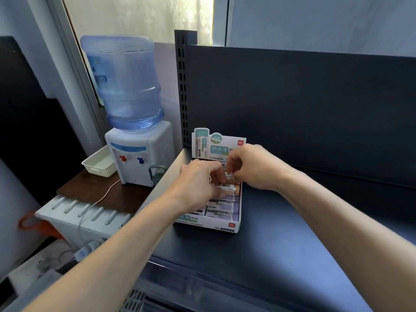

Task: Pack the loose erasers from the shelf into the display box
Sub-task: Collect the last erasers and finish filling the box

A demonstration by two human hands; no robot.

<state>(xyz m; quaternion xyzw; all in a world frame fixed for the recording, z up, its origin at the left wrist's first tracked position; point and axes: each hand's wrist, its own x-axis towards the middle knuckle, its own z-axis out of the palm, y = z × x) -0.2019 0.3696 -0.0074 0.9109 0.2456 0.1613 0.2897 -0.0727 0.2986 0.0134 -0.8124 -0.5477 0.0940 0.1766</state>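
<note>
A white display box (225,227) with a raised printed back card (216,146) stands on the dark shelf (281,244). Several wrapped erasers (221,209) lie flat inside it, pale purple ones at the front and a tan one (236,190) further back. My left hand (198,183) and my right hand (252,165) meet over the rear half of the box. Both pinch a small wrapped eraser (228,176) between their fingertips just above the packed rows. The hands hide the back of the box.
A water dispenser (139,158) with a large blue bottle (126,84) stands left of the shelf on a brown table. A white basket (99,164) sits beside it. The shelf's dark back panel (292,109) rises behind the box.
</note>
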